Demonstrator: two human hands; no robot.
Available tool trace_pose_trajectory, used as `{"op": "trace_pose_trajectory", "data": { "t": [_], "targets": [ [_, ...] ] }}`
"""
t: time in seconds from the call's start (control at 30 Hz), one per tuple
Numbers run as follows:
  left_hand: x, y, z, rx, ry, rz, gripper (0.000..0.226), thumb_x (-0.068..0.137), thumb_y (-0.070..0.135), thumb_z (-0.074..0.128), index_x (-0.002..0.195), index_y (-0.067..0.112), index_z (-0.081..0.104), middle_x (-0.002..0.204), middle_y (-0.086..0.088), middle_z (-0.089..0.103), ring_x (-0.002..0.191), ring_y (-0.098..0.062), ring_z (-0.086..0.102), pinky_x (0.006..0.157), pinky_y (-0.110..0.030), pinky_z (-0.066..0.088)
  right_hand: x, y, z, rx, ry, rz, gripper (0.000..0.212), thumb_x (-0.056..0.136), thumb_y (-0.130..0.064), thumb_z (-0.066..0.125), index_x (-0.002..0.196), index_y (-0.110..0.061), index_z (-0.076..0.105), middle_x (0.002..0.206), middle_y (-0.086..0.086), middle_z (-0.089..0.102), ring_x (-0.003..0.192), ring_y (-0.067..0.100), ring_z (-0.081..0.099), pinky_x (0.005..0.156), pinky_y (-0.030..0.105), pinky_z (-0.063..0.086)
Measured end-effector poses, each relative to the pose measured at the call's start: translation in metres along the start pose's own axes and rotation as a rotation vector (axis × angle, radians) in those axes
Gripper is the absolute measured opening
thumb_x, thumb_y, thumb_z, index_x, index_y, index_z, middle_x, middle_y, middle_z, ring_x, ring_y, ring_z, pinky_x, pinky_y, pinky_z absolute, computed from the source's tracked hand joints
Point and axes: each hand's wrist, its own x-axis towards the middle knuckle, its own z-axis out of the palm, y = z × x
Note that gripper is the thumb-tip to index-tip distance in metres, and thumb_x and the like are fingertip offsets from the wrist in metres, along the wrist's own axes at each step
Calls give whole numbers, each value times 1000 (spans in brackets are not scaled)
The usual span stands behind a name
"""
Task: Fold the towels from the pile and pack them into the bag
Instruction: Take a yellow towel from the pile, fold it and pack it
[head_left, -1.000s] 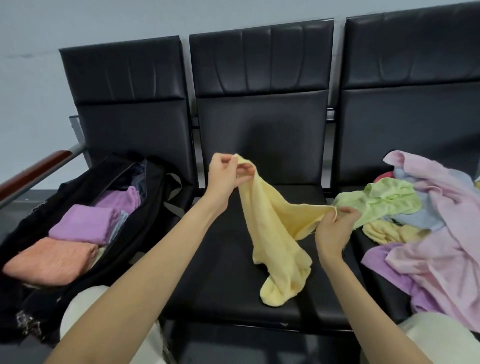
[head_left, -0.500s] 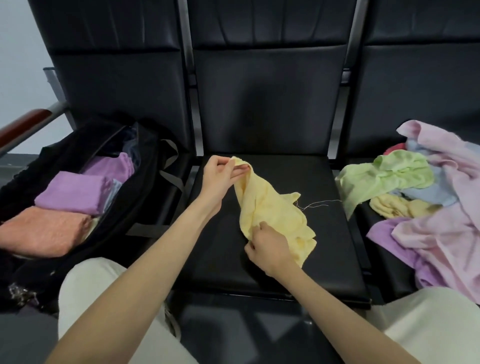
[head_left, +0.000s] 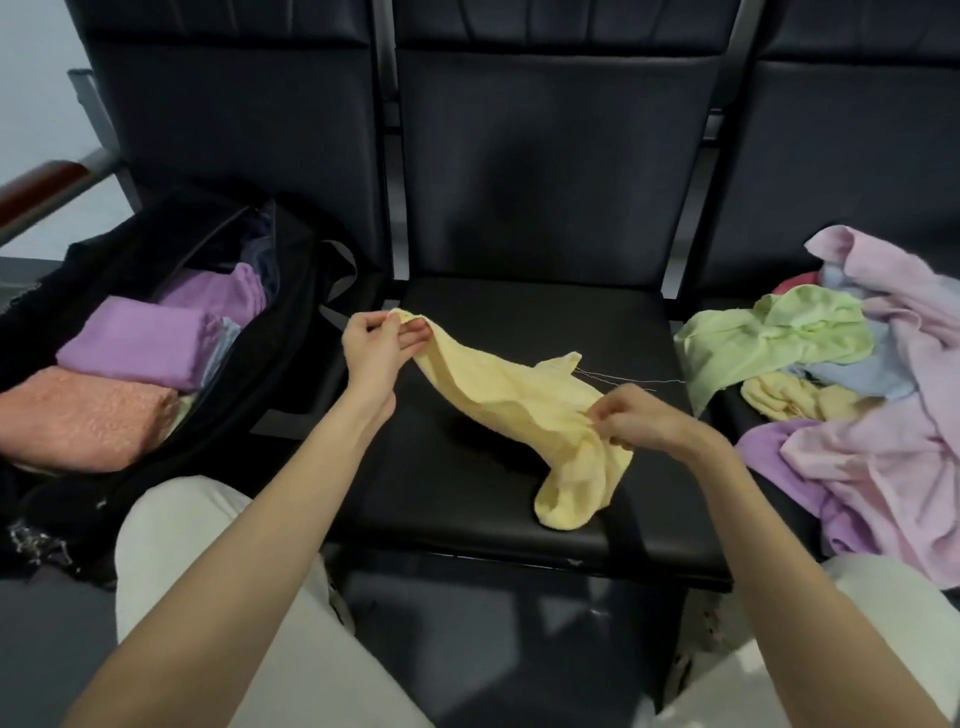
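— Towel first: where is the one you're working on?

— Yellow towel (head_left: 524, 410) is strung between my two hands over the middle black seat (head_left: 467, 499). My left hand (head_left: 376, 351) pinches one end of it between thumb and fingertips, raised above the seat near its back-left part. My right hand (head_left: 644, 421) has its fingers curled in, gripping a bunched edge further along. Past that grip the free end droops down and lies rumpled on the seat cushion. A loose thread (head_left: 631, 378) trails from one corner toward the right.

— And the bag?

— Black bag (head_left: 291, 364) lies open on the seat to my left. Inside it are a folded orange towel (head_left: 83, 421) nearest me, a folded purple towel (head_left: 140, 345) behind it, and another purple piece further back.

— The pile?

— It's heaped on the seat to my right: a green towel (head_left: 774, 338) on the near-left side, a pale yellow one (head_left: 795, 397) below it, a light blue one (head_left: 862, 371), and pink cloth (head_left: 893, 457) spread over purple. A bit of red shows at the back; I can't tell what it is.

— Anything else?

— My knees, in light trousers (head_left: 208, 571), either side of the middle seat.
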Motion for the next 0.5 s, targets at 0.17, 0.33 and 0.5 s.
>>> {"op": "trace_pose_trajectory", "data": {
  "t": [0.17, 0.33, 0.5],
  "targets": [
    [0, -30, -15, 166, 8, -95, 9, 101, 10, 44, 108, 6, 48, 96, -20, 69, 84, -24, 72, 82, -35, 59, 13, 7, 24, -336, 329, 54, 16, 85, -15, 59, 97, -7, 66, 101, 7, 62, 91, 22, 59, 77, 35, 50],
    [0, -48, -25, 235, 18, -136, 12, 101, 10, 45, 111, 5, 49, 95, -19, 68, 82, -21, 72, 78, -31, 59, 5, 8, 39, -419, 522, -57, 22, 89, -2, 48, 98, -7, 68, 107, 7, 50, 91, 23, 56, 68, 32, 47],
    [0, -53, -28, 251, 13, -135, 9, 100, 9, 45, 107, 7, 50, 95, -17, 69, 82, -21, 72, 78, -32, 59, -4, 30, 39, -496, 566, -52, 23, 86, 2, 49, 93, -7, 70, 99, 4, 51, 102, 23, 50, 66, 32, 45]
  ]
}}
